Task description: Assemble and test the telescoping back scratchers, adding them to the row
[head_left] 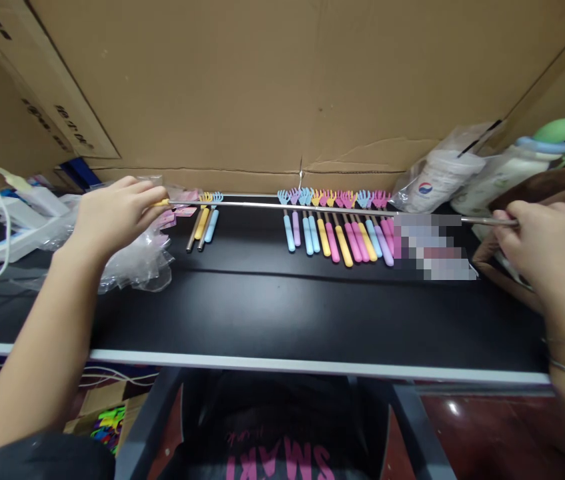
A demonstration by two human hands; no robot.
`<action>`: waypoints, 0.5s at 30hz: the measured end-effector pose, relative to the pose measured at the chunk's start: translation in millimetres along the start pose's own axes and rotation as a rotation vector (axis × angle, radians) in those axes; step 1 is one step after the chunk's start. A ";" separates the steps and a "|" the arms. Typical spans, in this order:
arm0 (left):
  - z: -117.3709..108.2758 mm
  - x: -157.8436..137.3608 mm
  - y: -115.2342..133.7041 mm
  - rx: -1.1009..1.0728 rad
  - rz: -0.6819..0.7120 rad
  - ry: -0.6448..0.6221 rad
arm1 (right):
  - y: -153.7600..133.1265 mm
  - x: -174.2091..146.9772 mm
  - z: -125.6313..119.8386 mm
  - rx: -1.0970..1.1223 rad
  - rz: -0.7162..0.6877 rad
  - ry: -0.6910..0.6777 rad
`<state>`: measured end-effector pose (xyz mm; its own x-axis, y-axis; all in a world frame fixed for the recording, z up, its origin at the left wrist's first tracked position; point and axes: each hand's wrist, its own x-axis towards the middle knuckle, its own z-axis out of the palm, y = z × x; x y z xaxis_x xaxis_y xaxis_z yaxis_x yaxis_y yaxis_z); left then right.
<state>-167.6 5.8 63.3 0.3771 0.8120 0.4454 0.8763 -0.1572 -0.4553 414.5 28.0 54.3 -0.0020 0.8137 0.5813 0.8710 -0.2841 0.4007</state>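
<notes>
A thin metal telescopic back scratcher (272,205) is stretched out level above the black table, between my two hands. My left hand (118,215) pinches its left end, where a bit of yellow shows at the fingertips. At the right end, the fingers of my right hand (545,257) are closed round the metal rod. Under the rod lies a row of collapsed back scratchers (335,241) with claw heads and blue, purple, pink and yellow handles. Two metal rods with yellow and blue pieces (206,223) lie nearer my left hand.
Clear plastic bags (137,263) lie beside my left forearm, near a white plastic basket (32,227). A bagged cup (445,180) and a bottle (517,167) stand at the back right. Cardboard (262,87) walls the table's back. Below is a box of colourful pieces (109,427).
</notes>
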 end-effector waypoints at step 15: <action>7.6 0.1 8.1 -0.027 0.148 -0.011 | -1.0 -1.9 15.7 0.032 -0.081 0.099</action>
<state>-162.7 8.9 53.7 0.5001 0.7846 0.3664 0.8189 -0.2908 -0.4948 421.4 34.6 41.7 -0.1205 0.7787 0.6157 0.8812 -0.2017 0.4276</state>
